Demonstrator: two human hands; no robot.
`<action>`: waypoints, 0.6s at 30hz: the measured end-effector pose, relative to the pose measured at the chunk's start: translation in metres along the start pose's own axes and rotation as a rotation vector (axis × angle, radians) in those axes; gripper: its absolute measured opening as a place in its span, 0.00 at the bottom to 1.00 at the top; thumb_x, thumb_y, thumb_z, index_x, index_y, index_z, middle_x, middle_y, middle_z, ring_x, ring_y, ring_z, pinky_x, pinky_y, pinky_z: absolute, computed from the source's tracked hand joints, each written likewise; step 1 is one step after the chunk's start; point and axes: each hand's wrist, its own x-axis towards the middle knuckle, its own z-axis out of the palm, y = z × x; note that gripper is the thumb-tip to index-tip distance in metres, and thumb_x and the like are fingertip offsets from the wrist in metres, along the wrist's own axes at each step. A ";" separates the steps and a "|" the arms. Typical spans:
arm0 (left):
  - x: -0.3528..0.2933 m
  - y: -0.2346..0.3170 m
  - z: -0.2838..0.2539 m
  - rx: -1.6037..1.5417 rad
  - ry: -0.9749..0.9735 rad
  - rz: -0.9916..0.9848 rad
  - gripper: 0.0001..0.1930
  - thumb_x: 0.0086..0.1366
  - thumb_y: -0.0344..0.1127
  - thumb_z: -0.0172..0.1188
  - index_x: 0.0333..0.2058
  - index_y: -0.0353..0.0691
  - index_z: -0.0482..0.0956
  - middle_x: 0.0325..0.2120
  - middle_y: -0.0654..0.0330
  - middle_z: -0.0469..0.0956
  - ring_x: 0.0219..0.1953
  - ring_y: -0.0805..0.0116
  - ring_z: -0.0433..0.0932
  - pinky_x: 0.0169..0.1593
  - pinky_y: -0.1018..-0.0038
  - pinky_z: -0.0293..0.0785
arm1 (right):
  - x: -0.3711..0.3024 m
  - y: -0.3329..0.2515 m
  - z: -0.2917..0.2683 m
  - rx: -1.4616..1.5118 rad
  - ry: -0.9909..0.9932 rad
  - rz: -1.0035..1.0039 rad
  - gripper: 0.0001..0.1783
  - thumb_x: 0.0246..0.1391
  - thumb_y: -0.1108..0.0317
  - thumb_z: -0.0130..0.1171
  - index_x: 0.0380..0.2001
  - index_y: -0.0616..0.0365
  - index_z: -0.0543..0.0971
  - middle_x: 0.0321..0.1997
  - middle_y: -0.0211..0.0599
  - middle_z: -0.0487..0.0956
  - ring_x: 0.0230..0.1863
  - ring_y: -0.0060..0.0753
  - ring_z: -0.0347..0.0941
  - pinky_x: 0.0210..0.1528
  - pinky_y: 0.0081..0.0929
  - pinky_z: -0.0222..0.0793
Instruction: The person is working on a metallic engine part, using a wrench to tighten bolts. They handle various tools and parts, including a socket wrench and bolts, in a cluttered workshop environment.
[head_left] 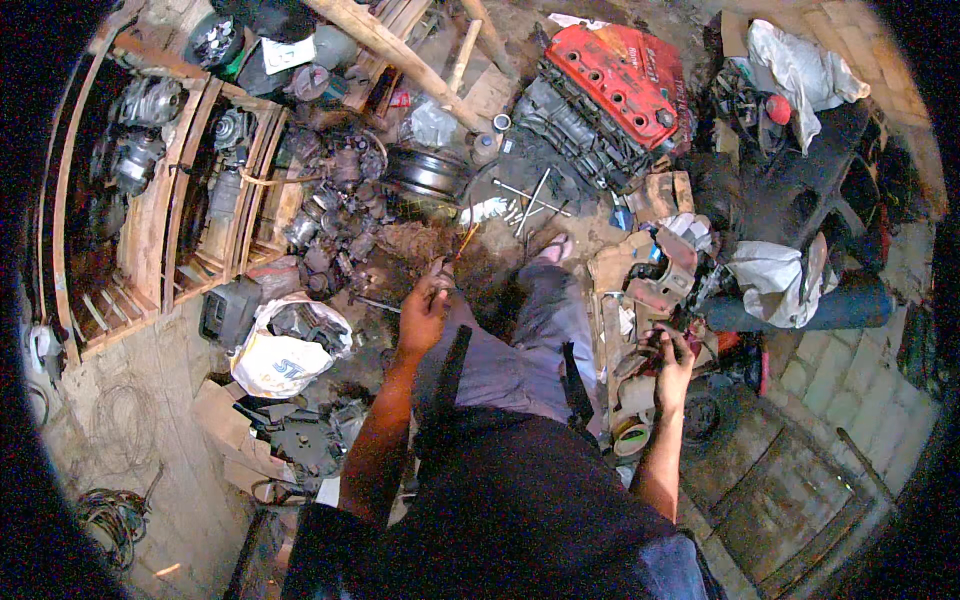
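Observation:
My left hand is raised over my left thigh with its fingers curled together. What it holds, if anything, is too small to make out. Just beyond its fingertips shows a thin orange strip. On the right, my right hand hovers by a cluttered cardboard box, fingers bent and apart, with nothing visible in them. Close to it lies a worn, reddish-grey metal part. On the floor past my feet lies a cross-shaped wheel wrench, with several small metal pieces around it.
A red engine cover and dark engine block stand far right of centre. A wheel rim sits beside piled greasy parts. Wooden shelves hold more parts at left. A white sack and coiled cable lie nearer.

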 end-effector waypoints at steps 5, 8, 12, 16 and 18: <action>0.016 -0.008 0.038 0.144 0.088 -0.160 0.09 0.69 0.35 0.56 0.43 0.38 0.74 0.33 0.57 0.77 0.36 0.69 0.75 0.43 0.72 0.71 | 0.119 0.034 -0.005 -0.111 -0.070 0.025 0.18 0.60 0.60 0.59 0.45 0.63 0.79 0.43 0.37 0.81 0.43 0.30 0.75 0.48 0.27 0.70; 0.019 -0.037 0.091 0.167 0.267 -0.140 0.10 0.69 0.39 0.56 0.44 0.40 0.75 0.35 0.57 0.78 0.39 0.67 0.76 0.43 0.71 0.71 | 0.190 0.045 0.030 -0.141 -0.242 0.149 0.16 0.60 0.62 0.59 0.46 0.61 0.76 0.47 0.41 0.80 0.46 0.36 0.75 0.51 0.32 0.70; 0.014 -0.080 0.191 0.111 0.240 -0.403 0.15 0.67 0.44 0.59 0.45 0.40 0.76 0.37 0.56 0.80 0.40 0.64 0.77 0.42 0.69 0.72 | 0.286 0.210 0.039 -0.331 -0.405 0.155 0.13 0.62 0.67 0.56 0.45 0.63 0.79 0.41 0.38 0.82 0.41 0.29 0.76 0.48 0.26 0.70; 0.047 -0.131 0.297 0.056 0.057 -0.546 0.17 0.65 0.46 0.61 0.44 0.40 0.77 0.36 0.55 0.81 0.38 0.60 0.79 0.43 0.67 0.73 | 0.315 0.256 0.099 -0.433 -0.550 0.204 0.14 0.60 0.68 0.56 0.46 0.63 0.79 0.43 0.40 0.82 0.44 0.35 0.76 0.50 0.29 0.70; 0.069 -0.162 0.339 0.086 -0.064 -0.780 0.17 0.64 0.47 0.62 0.43 0.40 0.78 0.35 0.56 0.82 0.36 0.59 0.79 0.44 0.66 0.73 | 0.326 0.309 0.117 -0.447 -0.604 0.183 0.15 0.58 0.68 0.56 0.47 0.63 0.79 0.44 0.41 0.82 0.46 0.37 0.76 0.51 0.31 0.69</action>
